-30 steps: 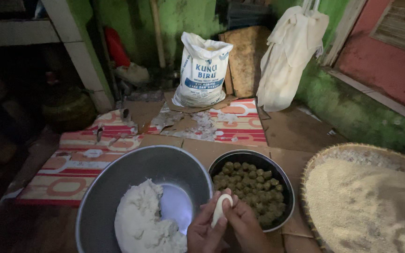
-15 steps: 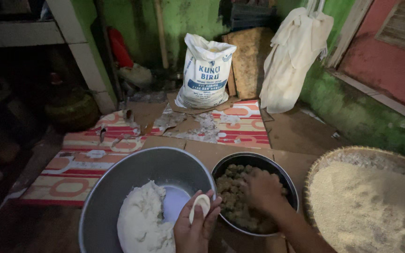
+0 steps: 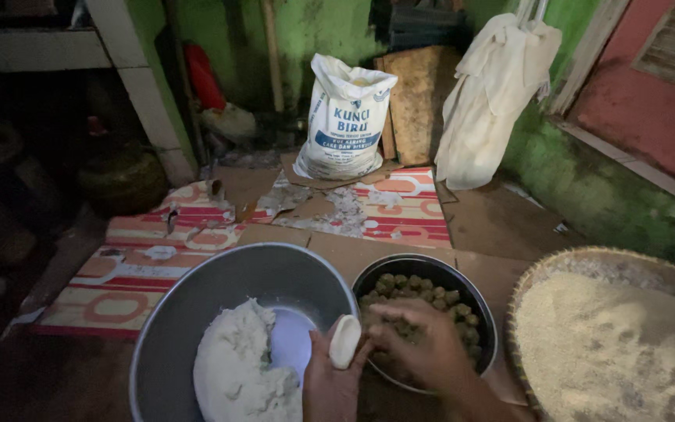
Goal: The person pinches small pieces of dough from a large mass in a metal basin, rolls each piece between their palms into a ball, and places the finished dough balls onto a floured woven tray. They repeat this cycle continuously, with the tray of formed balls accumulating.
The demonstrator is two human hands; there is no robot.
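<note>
**Dough disc in one hand, filling bowl under the other**

The left hand grips a flattened white dough piece, fingers closed on its lower edge. At three o'clock of it, the right hand reaches into the dark bowl of small brownish balls — whether those fingers pinch one cannot be told. At nine o'clock — the metal basin with white dough.

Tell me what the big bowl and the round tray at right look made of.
Big bowl: metal, probably steel or aluminium, given its dull grey sheen and thin rolled rim. Round tray: woven plant fibre, likely bamboo or rattan, with a braided brown rim.
</note>
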